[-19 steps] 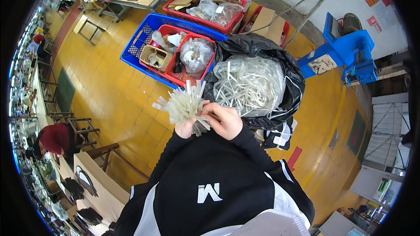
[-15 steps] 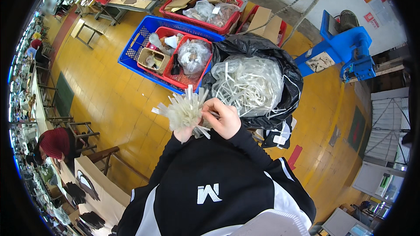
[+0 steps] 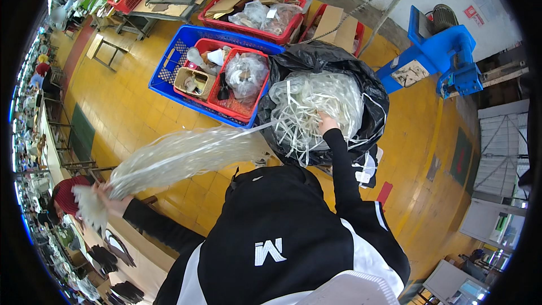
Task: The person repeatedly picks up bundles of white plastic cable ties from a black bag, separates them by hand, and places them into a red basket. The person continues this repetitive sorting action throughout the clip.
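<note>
My left hand [image 3: 114, 203] is stretched far out to the left, closed round one end of a thick bundle of translucent whitish strips [image 3: 186, 155]. The bundle trails in a long sweep from that hand toward the bag, blurred by motion. A single strip runs on from it to the bag's edge. My right hand [image 3: 327, 123] reaches into a pile of loose pale strips [image 3: 310, 101] lying in a clear plastic liner. Its fingertips are hidden among them. Around the liner stands an open black plastic bag [image 3: 375, 87].
Left of the bag, a blue crate [image 3: 161, 76] holds red baskets [image 3: 217, 101] with plastic bags and scraps. Behind it sits a red crate [image 3: 240, 29] of cardboard and bags. A blue machine [image 3: 420, 62] stands right. A table [image 3: 135, 248] and a person [image 3: 70, 192] are at the left.
My hands were together at the bundle's end in front of me. Now the left has swung far left with the bundle, which stretches out lengthwise, and the right has moved into the bag.
</note>
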A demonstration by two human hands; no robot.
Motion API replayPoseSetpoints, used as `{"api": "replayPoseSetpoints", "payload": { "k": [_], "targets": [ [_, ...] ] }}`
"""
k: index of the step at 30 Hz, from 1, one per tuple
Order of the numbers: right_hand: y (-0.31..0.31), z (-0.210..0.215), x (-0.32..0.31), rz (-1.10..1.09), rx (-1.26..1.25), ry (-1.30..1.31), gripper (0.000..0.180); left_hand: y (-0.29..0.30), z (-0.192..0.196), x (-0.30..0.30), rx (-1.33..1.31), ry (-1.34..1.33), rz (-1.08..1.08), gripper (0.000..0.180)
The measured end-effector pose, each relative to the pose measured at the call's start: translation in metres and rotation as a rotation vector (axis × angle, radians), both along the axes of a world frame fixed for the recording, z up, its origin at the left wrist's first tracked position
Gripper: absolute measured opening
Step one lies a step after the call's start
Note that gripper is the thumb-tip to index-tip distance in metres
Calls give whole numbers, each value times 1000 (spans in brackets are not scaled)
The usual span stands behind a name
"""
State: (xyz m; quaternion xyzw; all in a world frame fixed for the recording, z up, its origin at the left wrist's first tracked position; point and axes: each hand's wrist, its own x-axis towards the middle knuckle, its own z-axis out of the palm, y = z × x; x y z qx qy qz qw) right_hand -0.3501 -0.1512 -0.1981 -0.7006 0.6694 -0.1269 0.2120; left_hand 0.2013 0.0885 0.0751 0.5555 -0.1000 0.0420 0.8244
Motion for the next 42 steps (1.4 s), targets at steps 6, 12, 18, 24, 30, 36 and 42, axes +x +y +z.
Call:
{"api": "replayPoseSetpoints", "payload": {
  "k": [6, 12, 18, 24, 30, 36, 42],
  "targets": [
    [16, 35, 11, -56, -36, -68, 16, 95, 40, 51, -80, -280, 671, 15],
    [26, 139, 54, -15, -56, -509, 17, 120, 25, 92, 133, -633, 770, 28],
    [43, 224, 117, 231, -165, -850, 12, -1, -109, 30, -58, 12, -657, 36],
    [63, 253, 149, 227, -346, -541, 8, -100, -104, -186, -22, 557, -1377, 34],
    [80, 230, 143, 441, -295, -427, 12, -137, -51, -247, 126, 772, -1444, 39],
    [91, 218, 129, 429, -216, -452, 13, -139, -57, -234, -42, 911, -1399, 25],
    [96, 199, 114, 566, -176, -318, 15, -149, -60, -189, -240, 691, -1342, 21]
  ]
}}
